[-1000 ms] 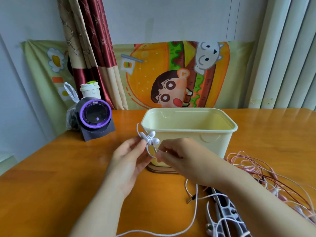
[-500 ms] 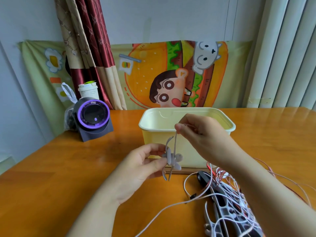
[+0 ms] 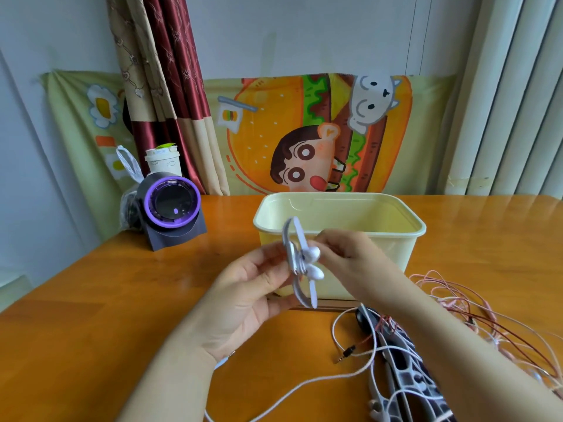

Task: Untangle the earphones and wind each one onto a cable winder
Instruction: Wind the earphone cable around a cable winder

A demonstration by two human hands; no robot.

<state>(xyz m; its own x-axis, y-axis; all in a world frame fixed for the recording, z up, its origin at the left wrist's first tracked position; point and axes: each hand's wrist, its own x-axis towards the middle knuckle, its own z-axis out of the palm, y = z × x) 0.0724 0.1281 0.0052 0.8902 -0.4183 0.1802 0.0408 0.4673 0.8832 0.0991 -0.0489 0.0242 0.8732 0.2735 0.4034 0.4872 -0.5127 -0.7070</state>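
- Left hand (image 3: pixel 253 293) pinches the white cable winder (image 3: pixel 292 239) at its middle.
- Right hand (image 3: pixel 350 260), just right of that pinch, holds the white earphones (image 3: pixel 316 273) against the winder.

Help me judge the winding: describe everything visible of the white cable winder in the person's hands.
The white plastic-looking cable winder is a flat strip with curved prongs at both ends, held nearly upright before the pale yellow plastic box. Its middle is wrapped in white cable, where two white earbuds rest. The left hand pinches its middle; the right hand pinches at the upper earbud.
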